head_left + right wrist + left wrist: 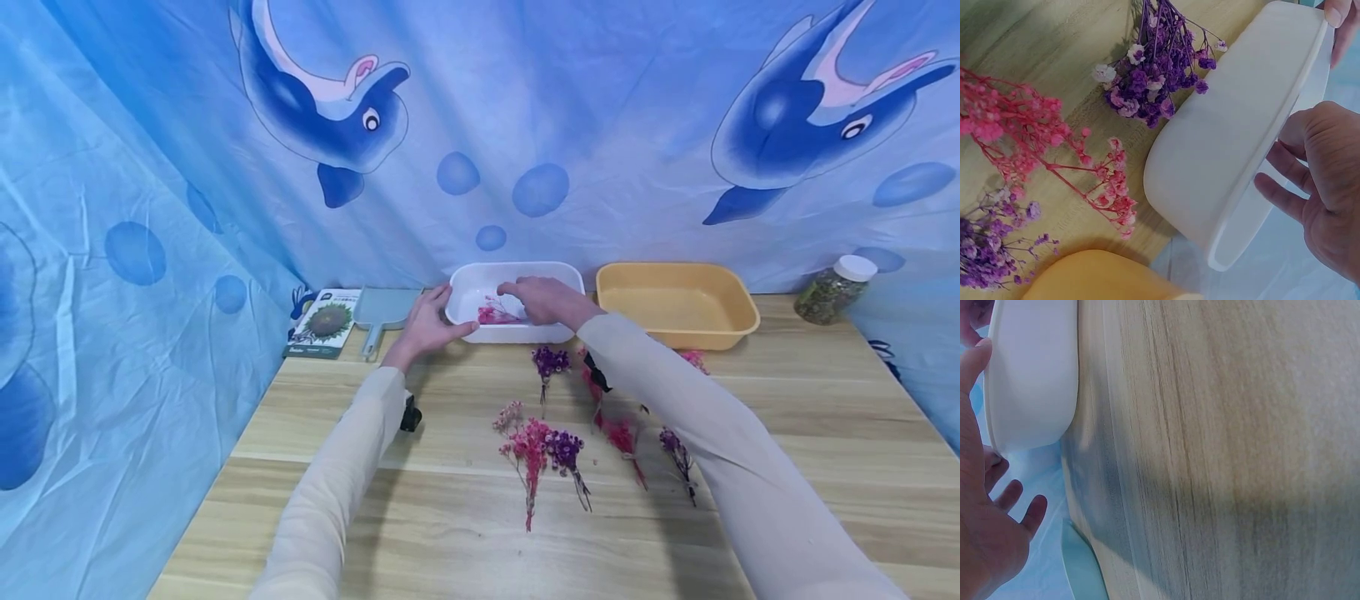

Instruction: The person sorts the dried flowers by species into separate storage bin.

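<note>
A white plastic basin [491,333] stands against the backdrop. My left hand [431,325] touches its left end, thumb on the near rim and the other fingers spread; in the left wrist view several fingers of that hand [991,531] are loosely bent. My right hand [547,300] reaches inside the basin, beside a small pink dried flower sprig [495,312]. In the right wrist view the rim hides the fingertips of that hand [1335,181], so a grip on the sprig cannot be confirmed. Purple dried flowers [551,362] lie just in front of the basin.
Several pink dried flowers [531,442] and purple bunches [566,450] lie mid-table. Right of the basin stands a yellow basin [678,337], then a lidded jar [832,292]. At left are a pale green dustpan [386,308] and a sunflower packet [326,321].
</note>
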`<state>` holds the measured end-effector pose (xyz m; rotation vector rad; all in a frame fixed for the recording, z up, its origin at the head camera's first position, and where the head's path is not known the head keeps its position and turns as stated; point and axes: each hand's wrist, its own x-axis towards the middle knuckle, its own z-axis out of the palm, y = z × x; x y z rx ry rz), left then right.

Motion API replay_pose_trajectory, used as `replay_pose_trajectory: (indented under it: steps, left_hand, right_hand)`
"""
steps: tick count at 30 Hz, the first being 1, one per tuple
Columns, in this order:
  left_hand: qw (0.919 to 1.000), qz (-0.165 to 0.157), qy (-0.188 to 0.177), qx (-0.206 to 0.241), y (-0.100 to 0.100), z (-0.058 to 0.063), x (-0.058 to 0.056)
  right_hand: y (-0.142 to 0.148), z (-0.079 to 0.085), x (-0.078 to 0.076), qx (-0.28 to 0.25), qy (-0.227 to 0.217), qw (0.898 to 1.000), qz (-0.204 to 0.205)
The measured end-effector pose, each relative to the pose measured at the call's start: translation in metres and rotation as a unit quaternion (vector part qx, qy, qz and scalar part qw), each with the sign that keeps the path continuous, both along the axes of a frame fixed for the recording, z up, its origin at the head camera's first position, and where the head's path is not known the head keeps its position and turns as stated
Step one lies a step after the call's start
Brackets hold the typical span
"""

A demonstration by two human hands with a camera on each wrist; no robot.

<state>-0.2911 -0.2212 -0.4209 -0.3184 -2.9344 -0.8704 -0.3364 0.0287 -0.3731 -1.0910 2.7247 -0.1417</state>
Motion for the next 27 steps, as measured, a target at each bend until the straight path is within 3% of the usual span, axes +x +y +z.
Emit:
replay_pose_trajectory:
  steps: [6, 11, 13, 18, 27]
  left_hand:
    - [1.0, -0.001, 0.0, -0.001, 0.001, -0.001, 0.0]
    - [1.0, 0.001, 0.0, 0.001, 0.001, 0.001, 0.001]
    - [1.0, 0.001, 0.0, 0.001, 0.001, 0.001, 0.001]
    - [1.0, 0.0, 0.002, 0.0, 0.0, -0.001, -0.001]
    - [1.0, -0.003, 0.001, 0.0, 0.001, -0.001, 0.0]
  right_hand:
    - [0.011, 0.003, 0.004, -0.051, 0.017, 0.999, 0.007]
    - [0.033, 0.009, 0.016, -0.146, 0.036, 0.989, 0.007]
    - [0.045, 0.012, 0.026, -0.19, 0.022, 0.981, -0.02]
    - [0.075, 0.015, 0.061, -0.28, -0.047, 0.952, -0.116]
    - [0.115, -0.003, 0.121, -0.298, -0.116, 0.925, -0.204]
